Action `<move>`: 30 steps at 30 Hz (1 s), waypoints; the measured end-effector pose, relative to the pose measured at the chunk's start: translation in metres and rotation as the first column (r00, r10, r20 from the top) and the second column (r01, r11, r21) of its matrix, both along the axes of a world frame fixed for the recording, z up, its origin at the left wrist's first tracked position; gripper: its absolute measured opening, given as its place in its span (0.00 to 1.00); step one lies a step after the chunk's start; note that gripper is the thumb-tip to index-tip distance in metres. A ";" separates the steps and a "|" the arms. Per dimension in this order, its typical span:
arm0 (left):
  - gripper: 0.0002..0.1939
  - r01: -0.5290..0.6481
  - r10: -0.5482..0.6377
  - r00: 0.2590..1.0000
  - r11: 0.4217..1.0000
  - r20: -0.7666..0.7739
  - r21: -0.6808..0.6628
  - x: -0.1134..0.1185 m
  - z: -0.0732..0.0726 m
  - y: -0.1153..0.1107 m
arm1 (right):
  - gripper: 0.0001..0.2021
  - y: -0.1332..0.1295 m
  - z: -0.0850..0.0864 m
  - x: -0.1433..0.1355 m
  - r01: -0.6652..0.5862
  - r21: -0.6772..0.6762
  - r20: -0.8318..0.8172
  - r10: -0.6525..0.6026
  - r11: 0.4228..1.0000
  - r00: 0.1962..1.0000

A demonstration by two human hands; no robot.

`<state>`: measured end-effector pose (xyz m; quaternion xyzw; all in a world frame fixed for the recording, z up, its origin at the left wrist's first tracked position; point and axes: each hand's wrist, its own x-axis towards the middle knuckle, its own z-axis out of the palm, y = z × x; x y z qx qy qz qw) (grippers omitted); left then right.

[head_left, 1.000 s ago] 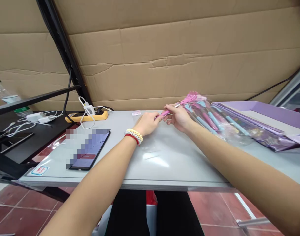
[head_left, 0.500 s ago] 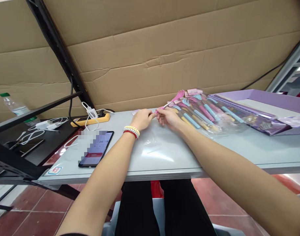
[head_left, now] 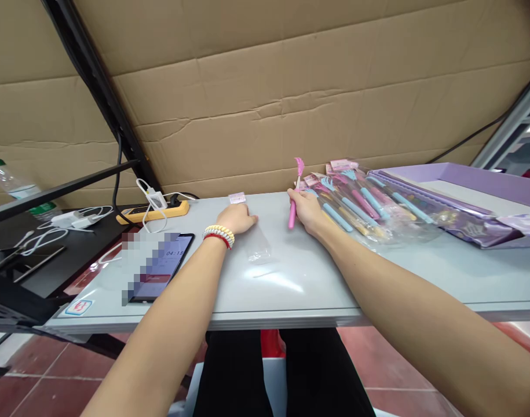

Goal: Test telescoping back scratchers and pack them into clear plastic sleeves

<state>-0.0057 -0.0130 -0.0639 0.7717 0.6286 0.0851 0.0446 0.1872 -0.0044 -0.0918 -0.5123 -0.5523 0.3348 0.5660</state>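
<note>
Plainly, right hand grips scratcher; left hand, thumb spread, on bag; phone: "04:18".

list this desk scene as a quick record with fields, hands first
right hand: holds the pink claw-headed stick, head up
left hand: over the clear wrapper; grip hidden
small label card: just beyond the left hand
wrapped sticks: piled right of the right hand, handles blue, pink and yellow
purple box: far right, open
phone: left of the left forearm, screen lit, partly pixelated
yellow power strip: back left, white charger plugged in
</note>
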 end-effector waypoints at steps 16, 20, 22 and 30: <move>0.27 0.034 -0.048 0.994 0.990 -0.099 -0.137 0.006 -0.002 -0.002 | 0.18 -0.018 0.011 -0.010 -0.070 -0.054 0.326 0.084 0.996 0.942; 0.38 -0.162 0.157 0.985 0.984 -0.075 -0.072 0.011 0.001 -0.010 | 0.17 -0.026 0.012 -0.012 -0.198 -0.218 0.403 0.273 0.956 0.873; 0.40 -0.239 0.238 0.971 0.969 -0.034 -0.054 0.011 0.002 -0.010 | 0.16 -0.028 0.012 -0.012 -0.213 -0.261 0.426 0.311 0.942 0.850; 0.31 -0.192 0.186 0.981 0.963 -0.052 -0.190 0.008 0.008 -0.006 | 0.18 -0.028 0.014 -0.014 -0.214 -0.182 0.717 0.279 0.960 0.639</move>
